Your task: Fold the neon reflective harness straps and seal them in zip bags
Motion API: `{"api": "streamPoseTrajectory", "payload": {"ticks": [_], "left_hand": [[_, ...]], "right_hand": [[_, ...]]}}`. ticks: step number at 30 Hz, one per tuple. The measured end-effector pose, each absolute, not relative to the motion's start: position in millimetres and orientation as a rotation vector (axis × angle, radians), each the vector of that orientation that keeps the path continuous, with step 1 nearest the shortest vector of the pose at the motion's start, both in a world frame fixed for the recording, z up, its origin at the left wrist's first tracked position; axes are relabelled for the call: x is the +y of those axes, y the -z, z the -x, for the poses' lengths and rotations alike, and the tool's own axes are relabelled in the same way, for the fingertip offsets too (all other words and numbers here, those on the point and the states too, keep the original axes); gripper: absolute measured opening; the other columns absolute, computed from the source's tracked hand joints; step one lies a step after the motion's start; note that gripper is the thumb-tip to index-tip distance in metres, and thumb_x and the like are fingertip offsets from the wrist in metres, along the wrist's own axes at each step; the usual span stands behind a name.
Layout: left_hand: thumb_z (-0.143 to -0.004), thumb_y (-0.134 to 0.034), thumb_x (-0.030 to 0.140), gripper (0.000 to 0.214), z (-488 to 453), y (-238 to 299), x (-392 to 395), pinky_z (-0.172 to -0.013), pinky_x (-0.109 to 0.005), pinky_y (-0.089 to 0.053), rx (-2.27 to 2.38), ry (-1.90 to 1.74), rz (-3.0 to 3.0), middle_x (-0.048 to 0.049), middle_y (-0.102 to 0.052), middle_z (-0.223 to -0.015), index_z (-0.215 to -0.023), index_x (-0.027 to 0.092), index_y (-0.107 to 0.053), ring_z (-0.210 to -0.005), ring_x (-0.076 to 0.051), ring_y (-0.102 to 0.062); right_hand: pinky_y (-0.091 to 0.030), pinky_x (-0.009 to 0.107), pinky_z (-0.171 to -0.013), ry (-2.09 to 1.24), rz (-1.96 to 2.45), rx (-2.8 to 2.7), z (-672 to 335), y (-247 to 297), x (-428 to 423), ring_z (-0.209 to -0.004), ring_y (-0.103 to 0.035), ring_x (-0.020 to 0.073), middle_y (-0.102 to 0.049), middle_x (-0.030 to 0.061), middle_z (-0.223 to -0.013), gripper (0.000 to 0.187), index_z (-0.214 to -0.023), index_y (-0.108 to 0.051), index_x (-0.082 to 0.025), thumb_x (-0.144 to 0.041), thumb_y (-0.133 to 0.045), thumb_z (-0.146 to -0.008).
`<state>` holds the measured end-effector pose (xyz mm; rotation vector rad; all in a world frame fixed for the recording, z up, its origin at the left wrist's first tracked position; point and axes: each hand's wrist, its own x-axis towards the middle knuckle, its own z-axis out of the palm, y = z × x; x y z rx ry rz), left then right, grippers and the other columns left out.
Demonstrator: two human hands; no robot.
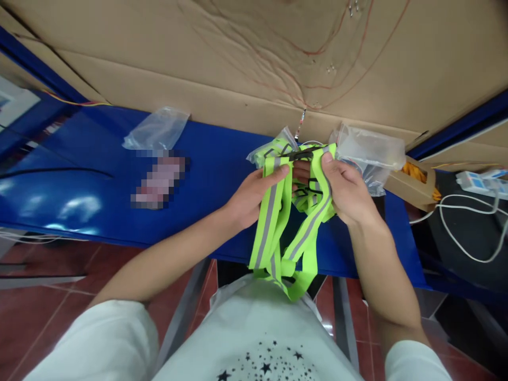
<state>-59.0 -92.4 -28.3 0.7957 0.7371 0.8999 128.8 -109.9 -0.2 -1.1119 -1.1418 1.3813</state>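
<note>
Between my hands hangs a neon-yellow reflective harness (269, 227) with grey stripes and black buckles. My left hand (256, 196) grips one side, thumb on top of the strap. On the other side my right hand (344, 186) pinches the strap near a black buckle, its thumb pressed along the edge. The lower loops dangle over the table's front edge, against the white shirt. Just behind my left hand lies a clear bag (273, 145) with more neon-yellow webbing in it. Some fingers are hidden behind the straps.
On the blue table (214, 180) lie a clear plastic bag (159, 129) and a blurred-out pinkish item (161, 182). Further right are another clear bag (371, 148), an open cardboard box (415, 185) with orange contents, and white cables (456, 233). A cardboard panel (238, 69) stands behind.
</note>
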Motion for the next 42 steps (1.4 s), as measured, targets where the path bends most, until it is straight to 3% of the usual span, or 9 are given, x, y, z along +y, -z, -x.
{"api": "streamPoseTrajectory", "payload": {"ticks": [8,13,16,20,23,26,35,39,42], "left_hand": [[-0.074,-0.093,0.047,0.043,61.7,43.7,-70.9,-0.060,-0.024,-0.057,0.566,-0.651,-0.688,0.0035,-0.062,-0.068,-0.085,0.015,-0.066,-0.059,-0.011,-0.064],[-0.081,-0.086,0.050,0.040,73.2,49.8,-70.0,-0.068,-0.027,-0.061,0.461,-0.585,-0.701,-0.0022,-0.073,-0.078,-0.095,0.016,-0.072,-0.069,-0.016,-0.073],[-0.086,-0.079,0.055,0.042,76.4,49.5,-75.3,-0.077,-0.036,-0.065,0.391,-0.478,-0.732,-0.0062,-0.079,-0.086,-0.107,0.019,-0.071,-0.081,-0.025,-0.079],[-0.089,-0.077,0.050,0.033,74.2,51.5,-84.6,-0.068,-0.032,-0.063,0.565,-0.673,-1.079,-0.0038,-0.077,-0.081,-0.099,0.018,-0.072,-0.067,-0.019,-0.074],[-0.082,-0.086,0.038,0.031,72.5,56.2,-87.3,-0.094,-0.035,-0.061,0.814,-1.035,-1.511,-0.0069,-0.080,-0.105,-0.105,0.019,-0.077,-0.097,-0.023,-0.076],[-0.076,-0.091,0.034,0.048,72.0,58.6,-86.4,-0.112,-0.040,-0.052,0.938,-1.144,-1.661,-0.0075,-0.079,-0.119,-0.119,0.019,-0.076,-0.120,-0.029,-0.070],[-0.073,-0.091,0.032,0.034,63.2,58.9,-88.4,-0.107,-0.042,-0.055,0.710,-0.919,-1.155,-0.0050,-0.080,-0.109,-0.102,0.019,-0.079,-0.116,-0.027,-0.072],[-0.075,-0.090,0.032,0.043,61.6,60.8,-87.3,-0.116,-0.043,-0.049,0.661,-0.962,-1.081,-0.0056,-0.077,-0.125,-0.114,0.021,-0.077,-0.129,-0.028,-0.066],[-0.073,-0.093,0.034,0.051,63.5,59.2,-85.6,-0.120,-0.043,-0.045,0.745,-0.997,-1.229,-0.0046,-0.076,-0.129,-0.119,0.023,-0.076,-0.132,-0.029,-0.064]], "right_hand": [[-0.057,0.028,-0.055,-1.638,1.239,-0.926,-149.4,25.9,-101.4,-0.059,-0.067,0.0157,-0.074,0.0024,-0.074,0.049,-0.092,-0.077,-0.020,-0.067,-0.081,-0.079],[-0.063,0.037,-0.084,-1.667,1.184,-1.064,-149.1,31.3,-110.1,-0.089,-0.077,0.0231,-0.080,0.0040,-0.095,0.033,-0.104,-0.076,-0.021,-0.041,-0.087,-0.081],[-0.064,0.039,-0.081,-1.663,1.154,-0.968,-145.7,30.9,-111.8,-0.086,-0.077,0.0244,-0.079,0.0043,-0.093,0.025,-0.099,-0.074,-0.021,-0.039,-0.083,-0.084],[-0.063,0.043,-0.091,-1.568,1.165,-1.002,-140.9,40.3,-110.9,-0.098,-0.076,0.0271,-0.079,0.0048,-0.100,0.033,-0.099,-0.074,-0.024,-0.045,-0.087,-0.078],[-0.060,0.041,-0.096,-1.356,1.189,-1.189,-140.8,54.4,-111.3,-0.104,-0.074,0.0256,-0.077,0.0024,-0.099,0.032,-0.094,-0.075,-0.026,-0.053,-0.085,-0.080],[-0.060,0.037,-0.083,-1.167,1.224,-1.387,-142.0,64.2,-111.0,-0.089,-0.072,0.0225,-0.072,0.0012,-0.084,0.039,-0.086,-0.074,-0.026,-0.065,-0.073,-0.088],[-0.046,0.029,-0.057,-0.715,1.290,-1.679,-132.5,59.8,-113.9,-0.053,-0.046,0.0124,-0.048,-0.0020,-0.054,0.063,-0.060,-0.051,-0.021,-0.070,-0.053,-0.098],[-0.057,0.036,-0.086,-0.926,1.289,-1.613,-128.9,53.6,-120.8,-0.086,-0.069,0.0210,-0.073,0.0025,-0.088,0.038,-0.090,-0.071,-0.022,-0.060,-0.075,-0.089],[-0.057,0.044,-0.100,-1.186,1.238,-1.386,-128.6,49.3,-126.0,-0.113,-0.070,0.0272,-0.076,0.0035,-0.109,0.035,-0.103,-0.073,-0.028,-0.060,-0.074,-0.089]]}}
